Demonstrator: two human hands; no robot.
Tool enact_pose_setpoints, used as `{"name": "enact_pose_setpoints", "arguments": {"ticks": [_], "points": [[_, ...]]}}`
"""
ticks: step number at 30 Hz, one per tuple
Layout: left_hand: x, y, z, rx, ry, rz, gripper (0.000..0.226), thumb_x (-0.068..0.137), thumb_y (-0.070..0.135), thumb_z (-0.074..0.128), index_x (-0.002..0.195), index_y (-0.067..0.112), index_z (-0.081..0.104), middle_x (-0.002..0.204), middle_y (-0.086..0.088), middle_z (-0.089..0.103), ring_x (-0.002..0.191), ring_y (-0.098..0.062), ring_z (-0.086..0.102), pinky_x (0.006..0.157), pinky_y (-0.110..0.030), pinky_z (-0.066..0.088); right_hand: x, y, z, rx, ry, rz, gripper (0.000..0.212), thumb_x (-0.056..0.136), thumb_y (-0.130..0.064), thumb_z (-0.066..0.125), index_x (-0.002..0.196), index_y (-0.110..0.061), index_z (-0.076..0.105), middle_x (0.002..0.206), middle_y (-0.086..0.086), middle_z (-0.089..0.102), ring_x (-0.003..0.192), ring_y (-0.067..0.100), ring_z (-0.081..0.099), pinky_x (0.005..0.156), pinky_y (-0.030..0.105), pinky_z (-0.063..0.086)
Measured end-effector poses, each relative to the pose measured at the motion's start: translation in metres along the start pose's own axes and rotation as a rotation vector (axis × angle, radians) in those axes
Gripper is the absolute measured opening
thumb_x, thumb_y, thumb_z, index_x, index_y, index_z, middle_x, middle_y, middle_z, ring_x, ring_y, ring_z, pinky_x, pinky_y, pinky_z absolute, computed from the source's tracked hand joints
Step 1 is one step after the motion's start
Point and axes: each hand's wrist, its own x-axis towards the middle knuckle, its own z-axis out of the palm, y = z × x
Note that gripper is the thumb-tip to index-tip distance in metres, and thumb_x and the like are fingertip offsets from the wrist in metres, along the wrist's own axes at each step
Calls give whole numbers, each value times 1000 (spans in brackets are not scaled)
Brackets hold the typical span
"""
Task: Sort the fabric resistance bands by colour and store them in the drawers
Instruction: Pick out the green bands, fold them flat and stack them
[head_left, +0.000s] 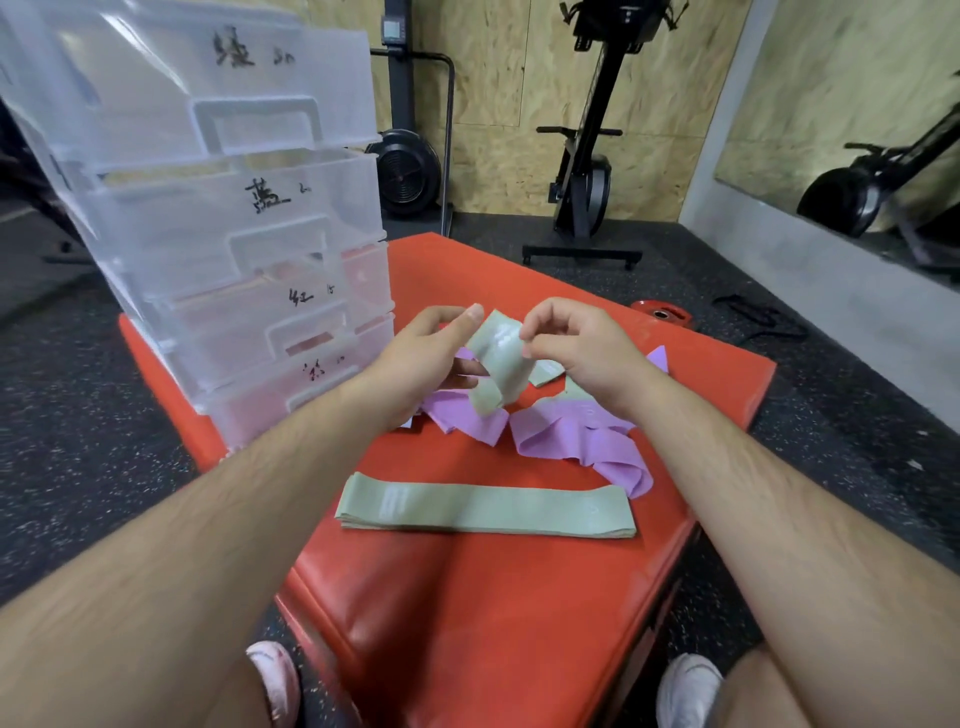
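Observation:
Both hands hold one pale green fabric band (498, 358) above the red mat. My left hand (421, 364) grips its left side with the thumb on top. My right hand (576, 353) pinches its upper right edge. The band hangs folded between them. Closer to me, a flat stack of green bands (483, 506) lies on the mat. Purple bands (571, 436) lie crumpled under and beside my hands, and another green band (545, 371) shows behind them. A clear plastic drawer unit (249, 228) with handwritten labels stands at the left, all drawers pushed in.
The red padded mat (493, 623) rests on dark speckled gym floor. A red weight plate (662, 313) and a black strap (758, 317) lie past the mat's right edge. Exercise machines (587, 156) stand along the wooden back wall. My shoes (275, 680) show at the bottom.

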Motion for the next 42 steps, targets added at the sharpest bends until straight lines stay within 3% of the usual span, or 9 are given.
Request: {"name": "enact_pose_setpoints", "arguments": {"ticks": [4, 8, 12, 18, 23, 25, 30, 39, 42], "points": [[-9, 0, -5, -70, 14, -57, 44, 90, 20, 72, 129, 9, 56, 104, -13, 66, 79, -24, 63, 81, -38, 56, -14, -10, 5, -4, -70, 22, 27, 80, 11, 57, 78, -15, 60, 72, -2, 54, 67, 11, 44, 59, 21, 36], [-18, -1, -14, 10, -29, -37, 22, 84, 4, 73, 105, 9, 70, 97, -15, 73, 90, -32, 67, 98, -55, 49, -21, -7, 14, -134, -72, 83, 18, 84, 0, 57, 90, -17, 58, 75, -8, 55, 66, 7, 49, 63, 24, 39], [-27, 0, -17, 102, -60, 13, 9, 85, 11, 76, 92, 10, 71, 87, -11, 72, 80, -26, 68, 83, -48, 53, -25, -1, 17, -222, -173, 158, 35, 85, -29, 76, 115, -26, 57, 89, -8, 63, 76, 7, 60, 70, 27, 47], [-30, -3, -27, 133, 46, 81, 8, 88, 14, 74, 83, 12, 67, 83, -6, 69, 76, -18, 65, 68, -28, 54, -22, 7, 11, -411, -251, 109, 21, 80, -32, 79, 95, -26, 66, 92, 0, 73, 85, 16, 69, 86, 47, 55], [-25, -5, -51, 88, 178, 60, 11, 86, 19, 76, 79, 17, 67, 83, -5, 70, 77, -19, 66, 73, -32, 55, -26, 7, -10, -623, -259, 121, 17, 84, -25, 78, 96, -26, 66, 90, -9, 68, 85, 15, 63, 78, 31, 50], [-26, -4, -60, 58, 211, 46, 8, 89, 15, 72, 84, 11, 66, 86, -11, 69, 77, -24, 65, 64, -30, 55, -27, 10, -21, -684, -246, 128, 16, 85, -23, 77, 96, -26, 66, 89, -10, 65, 81, 11, 59, 70, 25, 46], [-33, -5, -78, 64, 262, 21, 9, 90, 12, 70, 85, 9, 64, 83, -8, 70, 73, -21, 66, 71, -36, 57, -36, 14, -53, -830, -229, 180, 7, 91, -30, 70, 93, -26, 64, 85, -9, 60, 77, 10, 54, 67, 26, 42], [-60, -34, -84, 393, 158, -51, 18, 82, 18, 79, 80, 15, 61, 77, -8, 64, 69, -21, 60, 63, -30, 52, -67, 25, -54, -808, -280, 258, 11, 95, -38, 64, 93, -27, 65, 79, -10, 61, 70, 8, 53, 65, 26, 43], [-69, -50, -82, 610, 102, -50, 16, 84, 17, 77, 91, 16, 63, 72, -5, 58, 57, -15, 54, 48, -19, 45, -77, 37, -42, -888, -341, 254, 11, 94, -39, 63, 87, -30, 63, 85, -11, 63, 80, 12, 57, 73, 31, 46]]}}
